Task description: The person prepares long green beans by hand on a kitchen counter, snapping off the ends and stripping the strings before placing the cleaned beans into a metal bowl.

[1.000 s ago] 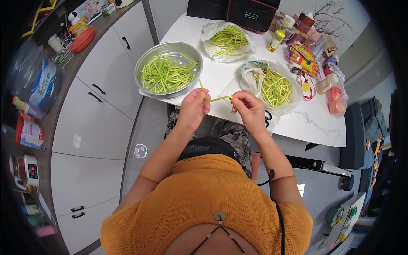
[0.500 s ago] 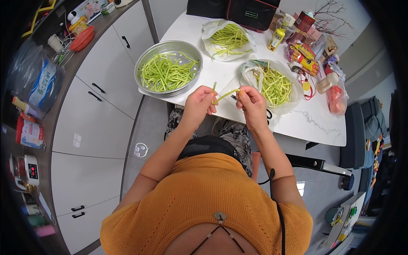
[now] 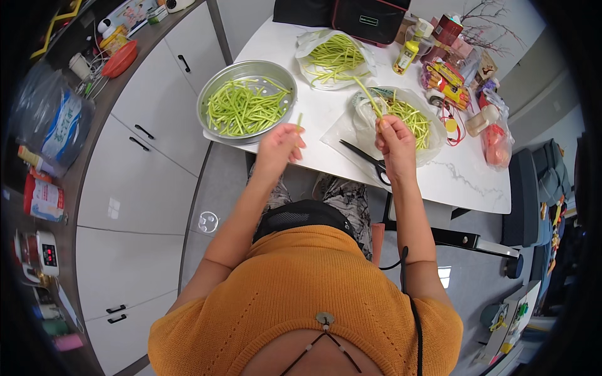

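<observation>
My left hand [image 3: 279,150] hovers over the table's near edge, fingers closed and a bit blurred, with a short green stalk piece [image 3: 300,119] sticking up from them. To the right, my right hand [image 3: 396,141] pinches a longer green vegetable stalk [image 3: 367,94] that points up and left, in front of a white plastic bag [image 3: 433,122] of stalks. Beyond my left hand stands a round metal pan with a perforated insert [image 3: 204,113], holding many short green pieces [image 3: 244,106]. A second plastic bag [image 3: 306,47] holds long stalks [image 3: 338,55].
Black-handled scissors [image 3: 367,160] lie on the white table [image 3: 464,182] below my right hand. At the table's right are a yellow bottle [image 3: 406,56], snack packages [image 3: 446,84] and a bag of red things [image 3: 496,144]. A black bag [image 3: 370,19] stands at the back.
My hands have drawn apart: the left went left toward the pan, the right moved right and up with the longer stalk. The scissors now show fully.
</observation>
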Available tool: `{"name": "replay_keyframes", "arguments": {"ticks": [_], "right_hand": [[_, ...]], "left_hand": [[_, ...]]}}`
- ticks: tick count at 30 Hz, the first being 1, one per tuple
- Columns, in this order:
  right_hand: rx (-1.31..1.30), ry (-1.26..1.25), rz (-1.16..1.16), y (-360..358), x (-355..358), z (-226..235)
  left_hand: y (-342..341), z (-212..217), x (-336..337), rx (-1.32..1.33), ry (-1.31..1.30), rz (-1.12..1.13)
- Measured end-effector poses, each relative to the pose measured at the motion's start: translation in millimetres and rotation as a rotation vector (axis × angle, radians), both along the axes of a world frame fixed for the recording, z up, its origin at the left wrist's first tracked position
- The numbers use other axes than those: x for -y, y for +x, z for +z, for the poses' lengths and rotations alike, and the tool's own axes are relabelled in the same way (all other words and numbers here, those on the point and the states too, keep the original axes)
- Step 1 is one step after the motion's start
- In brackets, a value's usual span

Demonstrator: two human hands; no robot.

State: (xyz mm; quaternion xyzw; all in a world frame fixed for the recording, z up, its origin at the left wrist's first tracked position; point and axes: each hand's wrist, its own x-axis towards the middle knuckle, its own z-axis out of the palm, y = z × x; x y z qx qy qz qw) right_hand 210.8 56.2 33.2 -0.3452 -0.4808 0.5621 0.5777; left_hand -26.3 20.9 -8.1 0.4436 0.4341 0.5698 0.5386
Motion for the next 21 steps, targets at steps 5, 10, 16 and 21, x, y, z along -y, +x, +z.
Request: {"name": "replay_keyframes", "arguments": {"ticks": [5,10,16,21], "right_hand": [[0.073,-0.062,0.076,-1,7,-5],[0.124,-0.066,0.121,-6,12,-8],[0.278,0.018,0.148,-14,16,-18],[0.527,0.207,0.118,-22,23,-32]], "left_hand": [[-50,1,-42,-0.567,0.214,0.436],[-65,3,-58,-1.355,0.535,0.837],[-7,18,-26,-0.343,0.345,0.154],[13,25,-13,-0.151,0.176,0.025]]}}
